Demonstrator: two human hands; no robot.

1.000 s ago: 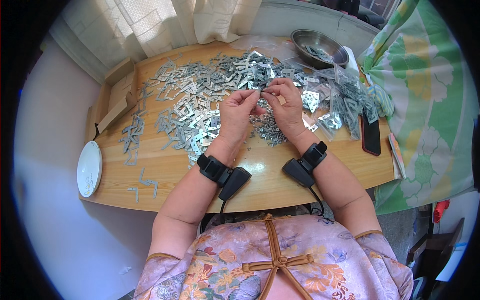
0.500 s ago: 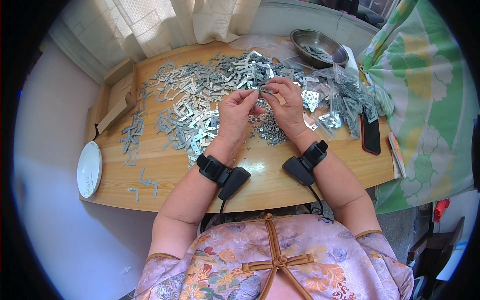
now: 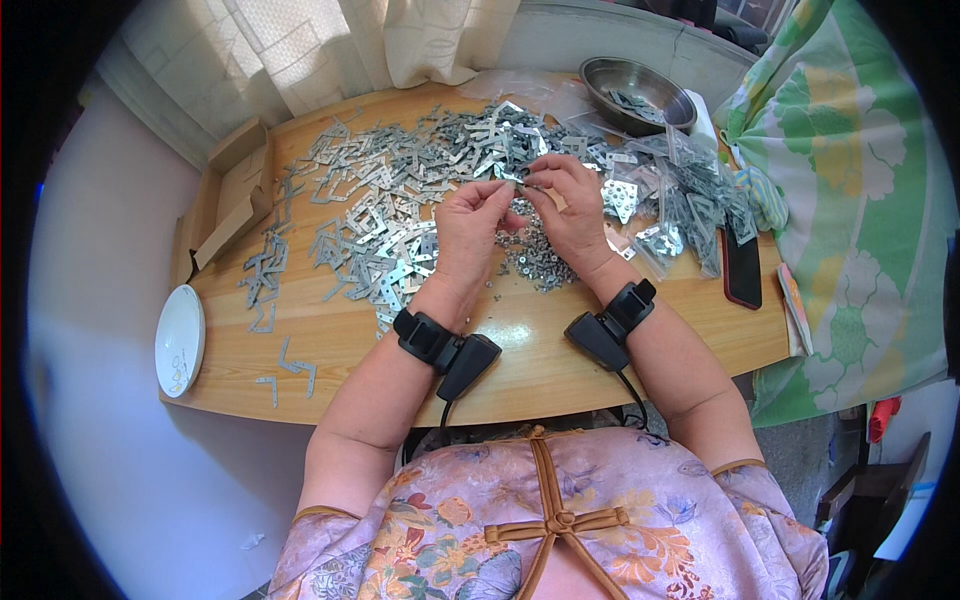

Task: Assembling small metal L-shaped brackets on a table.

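Observation:
My left hand (image 3: pixel 467 230) and my right hand (image 3: pixel 577 217) meet over the middle of the table. Thumbs and fingers of both pinch a small grey metal piece (image 3: pixel 519 185), mostly covered by the fingertips, so its exact shape is hard to make out. Right under the hands lies a heap of small metal nuts and screws (image 3: pixel 541 262). Behind and to the left spreads a large pile of L-shaped metal corner brackets (image 3: pixel 385 228). Close to my right hand's far side sits a clear bag with shiny round metal parts (image 3: pixel 620 199).
Clear bags of brackets (image 3: pixel 705 185) and a phone (image 3: pixel 741 272) lie at the right. A steel bowl (image 3: pixel 598 72) stands at the back. On the left are an open cardboard box (image 3: pixel 232 222), a white plate (image 3: pixel 180 335) and several loose brackets (image 3: pixel 308 375). A green patterned cloth (image 3: pixel 850 220) hangs right.
Both hands stay in nearly the same place, still pinching the metal piece. Only the right fingers shift slightly around it.

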